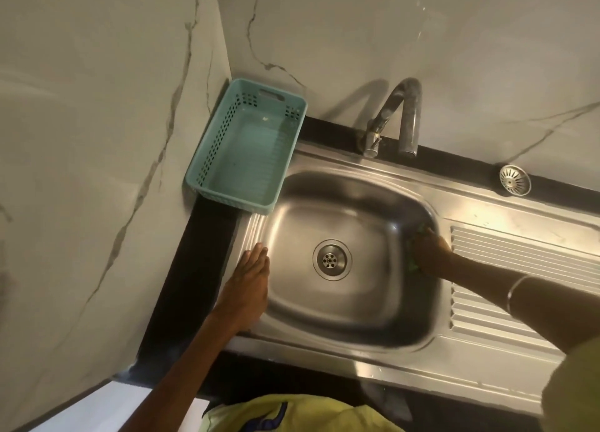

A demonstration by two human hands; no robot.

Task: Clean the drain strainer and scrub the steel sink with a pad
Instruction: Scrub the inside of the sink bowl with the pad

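While the green pad [415,262] sits pressed against the right inner wall of the steel sink [341,321], only slivers of it show past the right hand [430,253], which is curled closed over it. Pad's long axis looks to run along that wall, front to back. Unscrubbed basin floor and drain [331,259] lie to the left of that hand, so next strokes likely sweep leftward. Left hand [251,277] lies flat, fingers extended, holding nothing, braced on the sink's left rim; farther from the pad. Drain strainer [515,179] is out of the basin, resting on the dark counter ledge back right, well apart from both hands. Teal basket [207,158] sits back left, faucet [394,116] behind.
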